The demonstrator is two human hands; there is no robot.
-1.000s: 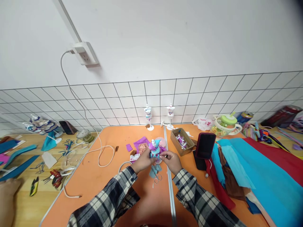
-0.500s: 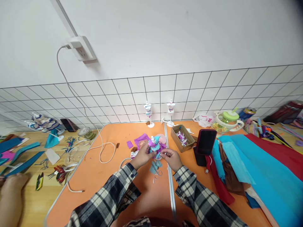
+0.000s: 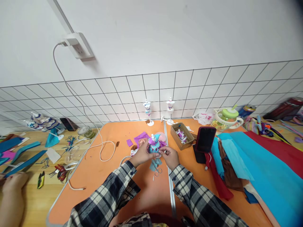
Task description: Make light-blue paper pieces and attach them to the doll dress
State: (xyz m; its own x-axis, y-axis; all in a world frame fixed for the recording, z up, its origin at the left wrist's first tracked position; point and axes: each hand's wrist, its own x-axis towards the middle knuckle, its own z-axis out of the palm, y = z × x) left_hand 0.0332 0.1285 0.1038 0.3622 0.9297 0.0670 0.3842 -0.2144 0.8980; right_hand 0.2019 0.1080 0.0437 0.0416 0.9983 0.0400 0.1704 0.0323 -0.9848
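Observation:
My left hand is closed round a small white doll-sized mannequin dressed in purple and light-blue cloth, held upright above the orange table. From the other side, my right hand pinches at the cloth low on the mannequin, thumb and forefinger together. Small scissors lie below the hands, beside light-blue cloth scraps. Behind my left hand is purple cloth.
Two more mannequins stand by the tiled wall. A cardboard box with small parts and a propped phone are right, near blue fabric. A white cable crosses the left side. Another person's hand is far left.
The cloth on the mannequin now sits differently, with light blue wrapped across its front. My right hand has moved slightly left, closer to my left hand. The view has shifted a little.

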